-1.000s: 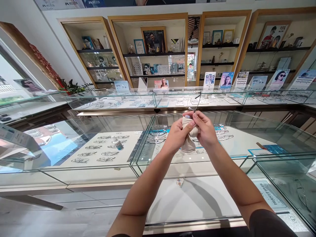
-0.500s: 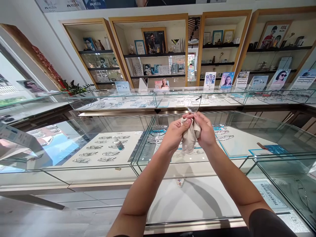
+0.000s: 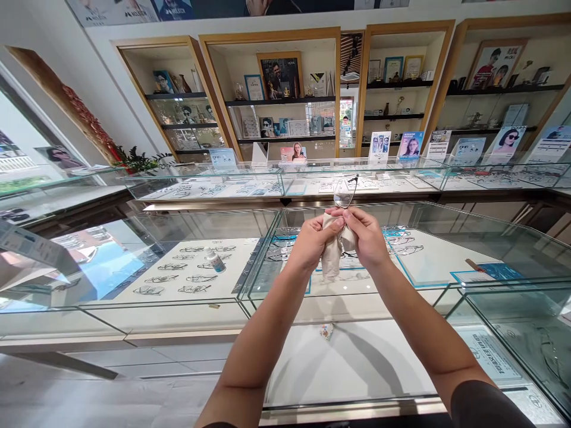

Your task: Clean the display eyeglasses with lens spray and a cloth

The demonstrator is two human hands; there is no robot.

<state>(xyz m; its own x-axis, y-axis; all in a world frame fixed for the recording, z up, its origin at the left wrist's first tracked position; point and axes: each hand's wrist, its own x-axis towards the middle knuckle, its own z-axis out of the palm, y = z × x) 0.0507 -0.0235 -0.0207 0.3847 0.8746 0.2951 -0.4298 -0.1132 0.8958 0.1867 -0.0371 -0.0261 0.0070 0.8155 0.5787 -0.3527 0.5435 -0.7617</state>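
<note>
Both my hands are raised over a glass display counter (image 3: 339, 297). My left hand (image 3: 309, 242) pinches a beige cleaning cloth (image 3: 332, 255), which hangs down between the hands. My right hand (image 3: 366, 235) grips a thin-rimmed pair of glasses (image 3: 347, 193) through the cloth; one lens and a dark-tipped temple stick up above the fingers. The rest of the frame is hidden in the cloth and fingers.
Inside the counter lie several rows of glasses on white trays, and a small white bottle (image 3: 216, 260) stands in the left case. A second glass counter (image 3: 285, 181) runs behind, with leaflet stands on top. Wooden wall shelves (image 3: 285, 101) hold pictures and certificates.
The hands have shifted slightly left and down while working the cloth over the glasses. The cloth now hangs a little lower between the hands.
</note>
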